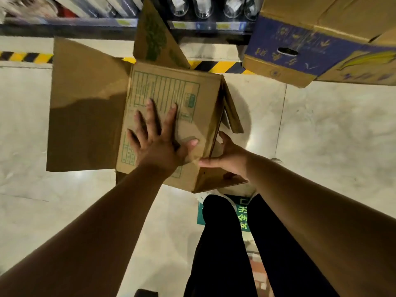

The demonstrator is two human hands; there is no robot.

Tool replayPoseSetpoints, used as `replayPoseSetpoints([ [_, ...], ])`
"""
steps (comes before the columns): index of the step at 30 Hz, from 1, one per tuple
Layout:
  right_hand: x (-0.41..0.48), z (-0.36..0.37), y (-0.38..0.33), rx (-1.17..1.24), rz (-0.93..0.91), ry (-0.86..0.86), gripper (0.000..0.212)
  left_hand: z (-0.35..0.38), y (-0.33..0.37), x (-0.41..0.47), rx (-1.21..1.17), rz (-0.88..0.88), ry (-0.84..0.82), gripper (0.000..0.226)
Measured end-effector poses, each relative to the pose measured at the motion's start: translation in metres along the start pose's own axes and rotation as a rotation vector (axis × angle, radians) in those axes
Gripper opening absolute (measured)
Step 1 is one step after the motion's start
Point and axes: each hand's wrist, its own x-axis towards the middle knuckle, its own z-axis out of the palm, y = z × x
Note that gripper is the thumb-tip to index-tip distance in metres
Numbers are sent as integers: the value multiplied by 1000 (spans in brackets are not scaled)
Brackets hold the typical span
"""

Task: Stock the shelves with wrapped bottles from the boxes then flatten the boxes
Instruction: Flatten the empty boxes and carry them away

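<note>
Yellow-and-black hazard tape (25,57) runs along the floor (334,136) under the shelf (70,23). A brown cardboard box (188,125) stands on the floor in front of the person, its wide left flap (83,103) opened out flat. The left hand (157,144) presses down on the box's green-printed panel with fingers straight and spread. Above, clear wrapped bottles (202,6) stand on the shelf. The right hand (230,156) grips the box's right corner edge, thumb across the near face and the other fingers partly hidden. Farther right sits a blue-printed box (300,48).
</note>
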Motion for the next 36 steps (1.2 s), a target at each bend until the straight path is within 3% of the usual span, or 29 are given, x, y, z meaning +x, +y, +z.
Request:
replayPoseSetpoints([
  [4,15,15,-1,146,-60,-40,111,-5,-16,10,-41,9,36,97],
  [9,19,26,-9,382,-9,1,133,-16,-33,16,-82,-10,52,98],
  [11,20,30,-3,396,-5,59,132,-19,-37,16,-88,-20,60,98],
  [17,-14,29,-1,627,62,412,37,-32,-46,17,-126,13,131,101],
  [19,-26,24,-2,649,32,473,21,-38,-37,14,-157,3,165,97],
  [25,-49,28,-19,564,-36,416,17,-69,40,3,-330,172,301,52],
  [30,-64,44,-52,623,-48,203,21,-80,88,6,-90,-86,10,96],
  [36,-67,59,-65,677,-98,65,28,-105,66,8,-168,-188,64,82],
])
